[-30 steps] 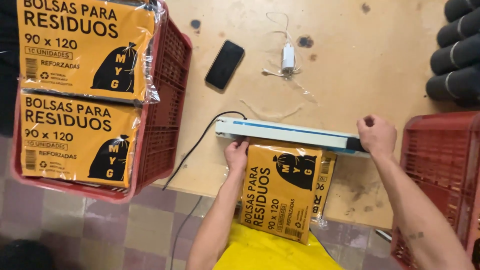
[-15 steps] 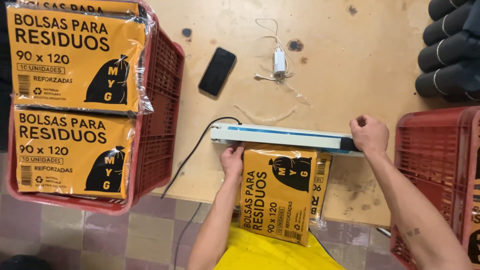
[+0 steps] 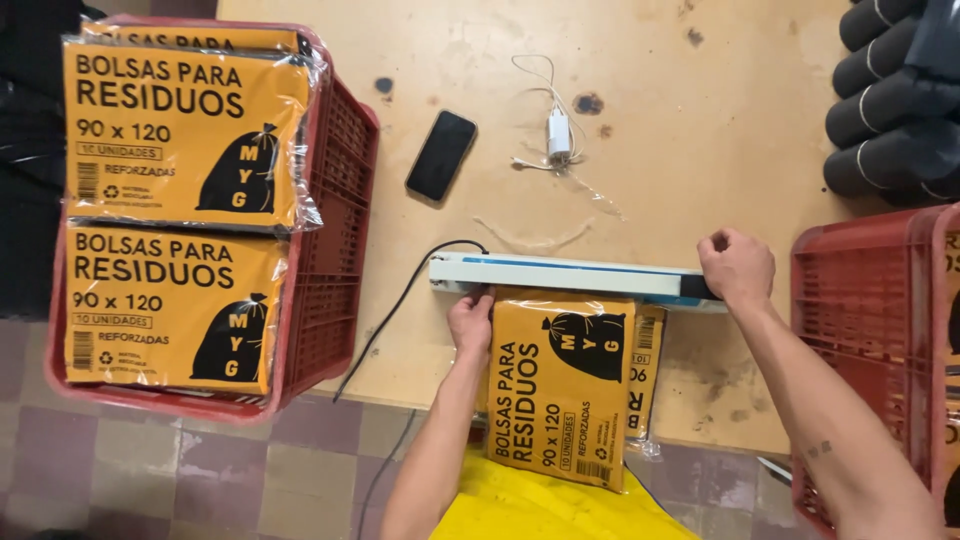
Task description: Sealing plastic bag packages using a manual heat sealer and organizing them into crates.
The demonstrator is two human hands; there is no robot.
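**Op:** Package (image 3: 558, 385) sits at the near table edge, its top end tucked under the bar of the white heat sealer (image 3: 570, 276), its bottom end hanging past the edge over my lap. Orange printed insert inside clear film, flat, looks like folded bags in a sleeve.

**Eng:** Handling?

**Op:** I judge it light and floppy. Film looks slick and would crease or slide if pinched at one corner. Best hold is flat on the top corners beside the seal line, or both long edges when lifting.

**Eng:** Grip state?

**Op:** My left hand (image 3: 471, 320) lies flat at the top left corner, fingers pressed against package and sealer base, closed around nothing. My right hand (image 3: 738, 268) is curled over the right end of the sealer arm, pressing it down; bar reads shut on the film.

**Eng:** Around it?

**Op:** Second package (image 3: 645, 365) lies partly under the first, to its right. Sealer cord (image 3: 400, 305) runs off the near edge. Phone (image 3: 441, 155) and charger (image 3: 558, 132) lie further back on the table (image 3: 700, 120). Red crate (image 3: 335, 250) to the left holds stacked matching packs; another red crate (image 3: 860, 320) stands right, with dark rolls (image 3: 885, 110) behind it.
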